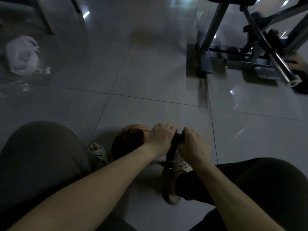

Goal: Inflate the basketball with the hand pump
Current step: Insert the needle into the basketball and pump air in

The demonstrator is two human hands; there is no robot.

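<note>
An orange basketball [129, 140] lies on the tiled floor between my two feet. To its right a black hand pump [173, 150] stands upright, its lower end by my right shoe. My left hand [160, 135] grips the left side of the pump's handle, partly covering the ball's right edge. My right hand [193, 144] grips the handle's right side. The hose and the needle are hidden behind my hands.
My knees [41, 155] frame the bottom of the view. A metal exercise frame [260, 47] with a steel bar stands at the far right. A white plastic bag [21, 55] lies at the far left beside furniture legs. Grey tiles [150, 72] stretch ahead.
</note>
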